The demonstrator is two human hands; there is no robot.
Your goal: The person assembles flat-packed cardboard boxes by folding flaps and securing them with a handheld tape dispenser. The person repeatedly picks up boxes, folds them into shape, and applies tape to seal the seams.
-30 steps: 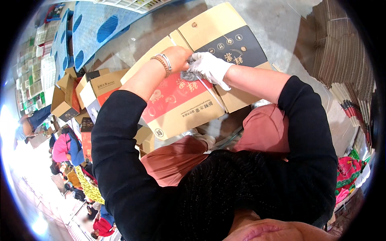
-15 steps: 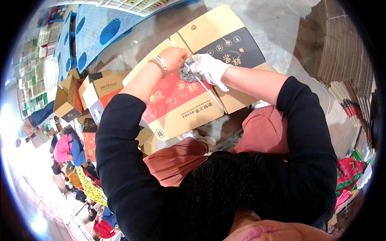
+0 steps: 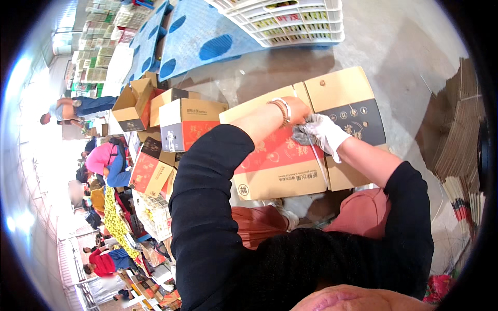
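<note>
A flattened cardboard carton (image 3: 282, 182), tan with red and dark printed panels, lies across in front of my knees. A narrow white strap (image 3: 321, 165) runs over it, close to the fold between the red and dark panels. My left hand (image 3: 297, 110), bare with bangles at the wrist, is closed at the strap on the far side of the red panel. Right beside it, my right hand (image 3: 322, 133), in a white glove with grey fingertips, pinches the strap. The fingers nearly touch, and what lies between them is partly hidden. Whether more cartons lie underneath, I cannot tell.
Open cartons (image 3: 193, 111) stand to the left. A blue plastic pallet (image 3: 192, 39) with a white crate (image 3: 298, 23) is at the far side. Stacked flat cardboard (image 3: 451, 124) stands at the right. Several people are farther left, one in pink (image 3: 98, 158).
The view has shifted, so the carton and both hands appear lower and farther right. More of the crate shows. Both hands stay together at the strap.
</note>
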